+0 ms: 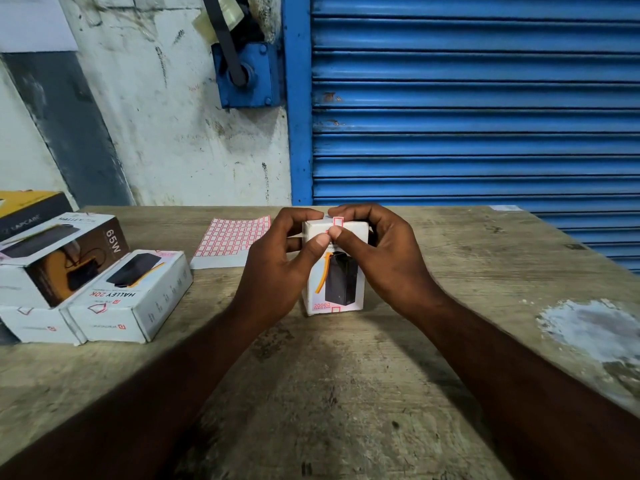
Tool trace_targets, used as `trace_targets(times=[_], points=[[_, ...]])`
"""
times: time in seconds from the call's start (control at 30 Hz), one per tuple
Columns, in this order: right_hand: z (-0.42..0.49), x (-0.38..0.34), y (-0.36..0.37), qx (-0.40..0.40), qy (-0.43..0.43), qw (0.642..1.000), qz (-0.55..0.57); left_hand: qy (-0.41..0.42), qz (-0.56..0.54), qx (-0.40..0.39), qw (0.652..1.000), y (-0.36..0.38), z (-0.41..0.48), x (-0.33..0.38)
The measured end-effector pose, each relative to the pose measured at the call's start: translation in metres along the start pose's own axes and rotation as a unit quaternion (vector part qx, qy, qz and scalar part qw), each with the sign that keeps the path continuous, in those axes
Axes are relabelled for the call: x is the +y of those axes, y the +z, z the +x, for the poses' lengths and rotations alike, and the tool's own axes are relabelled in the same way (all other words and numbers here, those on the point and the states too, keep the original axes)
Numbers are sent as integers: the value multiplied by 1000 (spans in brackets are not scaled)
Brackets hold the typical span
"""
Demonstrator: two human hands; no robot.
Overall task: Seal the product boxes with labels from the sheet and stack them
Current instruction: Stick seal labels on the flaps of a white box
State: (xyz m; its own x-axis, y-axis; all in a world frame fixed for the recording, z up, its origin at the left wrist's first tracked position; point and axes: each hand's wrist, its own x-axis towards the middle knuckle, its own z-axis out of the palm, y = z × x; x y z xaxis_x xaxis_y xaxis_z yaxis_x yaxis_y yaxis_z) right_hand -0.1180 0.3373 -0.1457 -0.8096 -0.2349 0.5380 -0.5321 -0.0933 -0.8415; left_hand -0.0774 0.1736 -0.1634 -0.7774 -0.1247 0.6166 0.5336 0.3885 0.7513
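A white box (pixel 341 282) stands upright in the middle of the desk (pixel 346 393); its near face reads "20000". The left hand (pixel 277 268) and the right hand (pixel 377 258) hold its top with fingers curled round it, and both thumbs press a red-framed label (pixel 337 222) over the top edge. The label sheet (pixel 232 237) lies just behind, to the left. At the left edge lie the "HALLEY 20K" box (pixel 138 299), the "65W" box (pixel 69 251) and the "LAPCARE" box (pixel 31 209).

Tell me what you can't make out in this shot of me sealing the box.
Head view only:
The label on the box: its lower end, under the thumbs of the left hand and right hand.
The box's far side: behind the box itself.
The label sheet: right corner behind the left hand.
The stacked boxes: cut off by the left edge.
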Motion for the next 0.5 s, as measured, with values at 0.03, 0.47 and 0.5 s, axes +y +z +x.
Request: trace_targets(times=[0.03,0.47,0.5], points=[[0,0,0,0,2,1000,-2,-1,0,0,1000,0,0,0],[1,-3,1,6,14,1000,8,18,8,-17,1000,-2,0,4],[1,-3,0,6,16,1000,9,22,7,-18,1000,-1,0,4]])
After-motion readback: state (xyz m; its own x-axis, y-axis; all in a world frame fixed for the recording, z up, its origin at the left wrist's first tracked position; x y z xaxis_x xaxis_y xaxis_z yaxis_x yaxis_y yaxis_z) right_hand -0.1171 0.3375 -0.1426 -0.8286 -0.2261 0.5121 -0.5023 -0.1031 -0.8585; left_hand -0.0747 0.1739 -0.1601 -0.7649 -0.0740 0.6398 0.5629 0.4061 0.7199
